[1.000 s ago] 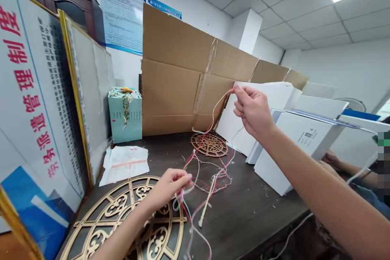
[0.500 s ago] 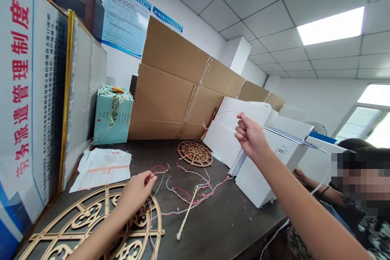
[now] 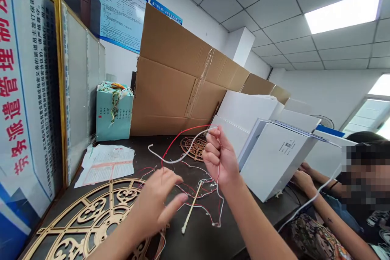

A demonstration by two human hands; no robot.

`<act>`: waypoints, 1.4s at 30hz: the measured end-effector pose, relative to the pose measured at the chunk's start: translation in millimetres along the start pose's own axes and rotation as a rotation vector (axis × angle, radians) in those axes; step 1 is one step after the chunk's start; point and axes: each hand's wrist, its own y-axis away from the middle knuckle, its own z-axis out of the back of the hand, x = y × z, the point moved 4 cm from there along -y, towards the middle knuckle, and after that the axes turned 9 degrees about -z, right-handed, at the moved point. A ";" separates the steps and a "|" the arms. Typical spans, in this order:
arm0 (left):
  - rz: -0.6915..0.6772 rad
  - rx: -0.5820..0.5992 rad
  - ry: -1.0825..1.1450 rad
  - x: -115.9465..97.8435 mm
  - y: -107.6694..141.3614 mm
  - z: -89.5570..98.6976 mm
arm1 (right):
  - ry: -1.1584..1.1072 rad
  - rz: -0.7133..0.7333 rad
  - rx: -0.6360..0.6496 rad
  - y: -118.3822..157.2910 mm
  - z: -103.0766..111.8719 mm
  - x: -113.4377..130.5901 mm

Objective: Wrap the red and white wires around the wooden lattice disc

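Observation:
My right hand (image 3: pixel 222 158) is closed in a pinch on thin wires, raised over the table's middle. From its fingertips a red wire (image 3: pixel 176 135) and a white wire (image 3: pixel 192 143) arc out to the left; more wire hangs below the palm. My left hand (image 3: pixel 158 201) is open, thumb spread, above a large round wooden openwork panel (image 3: pixel 111 187). The red wire runs down to its fingertips; whether they touch, I cannot tell. A thin pale stick (image 3: pixel 191 209) lies between my hands, among loose red and white wires (image 3: pixel 198 206).
A smaller openwork disc (image 3: pixel 195 149) lies at the back, before a tall cardboard sheet (image 3: pixel 164 89). White boxes (image 3: pixel 274 154) stand at right, beside a co-worker's hands (image 3: pixel 304 180). Papers (image 3: pixel 112 162) and a turquoise box (image 3: pixel 105 128) are at left.
My right hand has come left and down, bringing the red and white wires closer. My left hand has opened from a pinch and moved right and slightly down.

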 end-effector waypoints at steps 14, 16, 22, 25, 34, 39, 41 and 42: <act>-0.036 -0.196 -0.119 -18.6 11.2 -24.3 | -0.261 -0.231 -0.079 -37.3 61.9 -121.2; -0.047 -0.192 -0.168 -18.7 12.5 -25.5 | -0.258 -0.264 -0.095 -35.3 64.0 -130.3; -0.075 -0.122 -0.215 -20.2 12.8 -25.8 | -0.208 -0.313 -0.124 -30.0 60.0 -142.1; -0.077 -0.121 -0.222 -21.9 10.7 -25.2 | -0.141 -0.307 -0.125 -29.2 58.9 -141.5; -0.283 0.017 -0.227 -41.3 13.1 -34.3 | 0.287 -0.152 -0.146 -17.0 74.0 -88.8; -0.214 0.006 -0.326 -31.9 4.7 -11.5 | 0.754 -0.164 -0.339 -18.9 116.9 -71.4; -0.018 -0.025 -0.424 -8.7 -0.6 6.7 | 0.956 -0.126 -0.431 -21.4 135.1 -74.2; 0.103 -0.030 -0.477 6.7 -1.2 15.9 | 1.045 -0.103 -0.467 -22.5 142.2 -77.7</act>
